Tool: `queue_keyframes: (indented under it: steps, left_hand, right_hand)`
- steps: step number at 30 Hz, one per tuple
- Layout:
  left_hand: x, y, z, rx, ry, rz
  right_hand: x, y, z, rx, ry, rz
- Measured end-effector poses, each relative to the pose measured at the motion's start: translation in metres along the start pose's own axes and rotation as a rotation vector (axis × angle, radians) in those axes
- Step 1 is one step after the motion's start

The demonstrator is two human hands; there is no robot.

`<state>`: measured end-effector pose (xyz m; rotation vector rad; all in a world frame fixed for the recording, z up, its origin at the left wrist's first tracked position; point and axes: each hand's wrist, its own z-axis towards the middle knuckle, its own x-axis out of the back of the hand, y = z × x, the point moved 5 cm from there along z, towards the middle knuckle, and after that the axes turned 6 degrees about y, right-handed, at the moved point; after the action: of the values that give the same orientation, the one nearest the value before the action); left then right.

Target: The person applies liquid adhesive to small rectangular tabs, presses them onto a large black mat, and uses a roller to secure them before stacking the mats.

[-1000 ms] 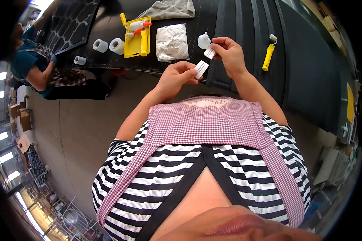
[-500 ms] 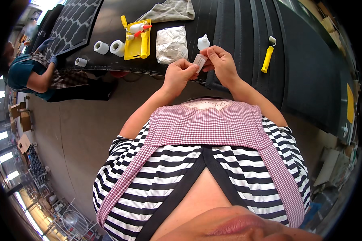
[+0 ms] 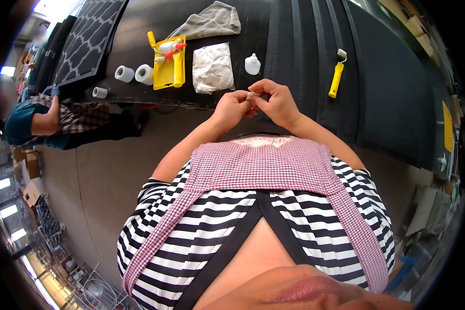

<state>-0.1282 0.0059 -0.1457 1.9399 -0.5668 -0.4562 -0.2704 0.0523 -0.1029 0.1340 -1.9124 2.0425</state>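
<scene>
Both hands meet at the near edge of the black table, above the apron. Between their fingertips is a small white label (image 3: 251,95), mostly hidden by the fingers. My left hand (image 3: 229,109) is closed, pinching the label from the left. My right hand (image 3: 279,106) is closed on it too, thumb and fingers bent in from the right. Just beyond them stands a small white squeeze bottle (image 3: 252,64). A clear plastic bag (image 3: 213,68) packed with white labels lies to the left of the bottle.
A yellow tray (image 3: 161,77) holds a red-tipped bottle and a yellow-handled tool. White rolls (image 3: 144,74) sit left of it, a grey cloth (image 3: 212,21) behind. A yellow-handled roller (image 3: 336,80) lies right on black strips. A co-worker (image 3: 33,121) stands left by a patterned mat (image 3: 90,44).
My hands have drawn nearer to my body and closer together, covering more of the label. The view has shifted slightly. The co-worker has moved a little toward the near side.
</scene>
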Motion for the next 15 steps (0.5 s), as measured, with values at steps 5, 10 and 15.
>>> queue_keyframes:
  steps: [5,10,15]
  left_hand:
    - [0.002,-0.001,0.028,-0.449,0.167,0.473]
    - [0.013,0.02,0.063,-0.688,0.281,0.71]
    - [-0.001,0.018,0.092,-0.537,0.166,0.723]
  right_hand:
    - [0.079,0.029,-0.017,0.047,0.357,-0.104]
    - [0.211,0.095,-0.045,-0.262,0.799,-0.518]
    - [0.215,0.108,-0.018,-0.424,0.57,-0.802]
